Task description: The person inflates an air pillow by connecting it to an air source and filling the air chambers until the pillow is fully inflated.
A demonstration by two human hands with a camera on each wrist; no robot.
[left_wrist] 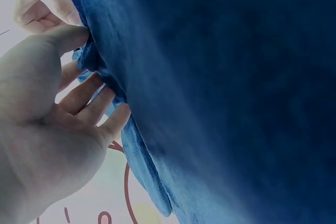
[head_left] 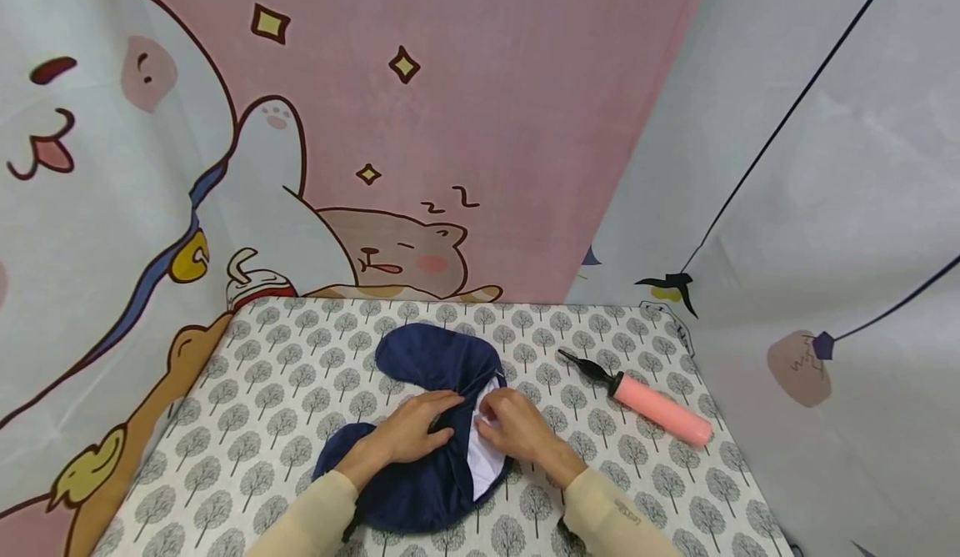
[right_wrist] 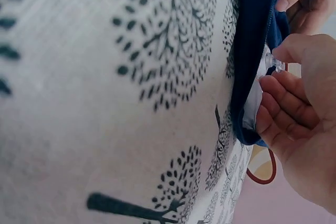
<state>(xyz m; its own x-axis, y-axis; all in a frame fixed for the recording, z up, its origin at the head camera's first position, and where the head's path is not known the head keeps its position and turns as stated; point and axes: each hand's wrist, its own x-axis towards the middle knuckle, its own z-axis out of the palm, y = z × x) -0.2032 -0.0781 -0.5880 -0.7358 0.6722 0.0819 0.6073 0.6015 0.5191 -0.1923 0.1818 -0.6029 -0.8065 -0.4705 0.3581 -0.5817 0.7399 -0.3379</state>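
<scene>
In my head view, the navy neck pillow (head_left: pixel 431 482) lies on the table (head_left: pixel 240 411), its two ends toward the left edge, its white inside (head_left: pixel 482 467) showing through a slit facing the right edge. I have the left grip (head_left: pixel 408 428) nearly closed, pinching cloth beside that slit, and the right grip (head_left: pixel 517 425) pinching a clear valve (right_wrist: pixel 272 62). A pink pump (head_left: pixel 662 410) lies near the right edge.

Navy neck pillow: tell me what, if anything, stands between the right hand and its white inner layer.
Nothing visible does: the right hand touches the white inner layer through the open navy cover.
</scene>
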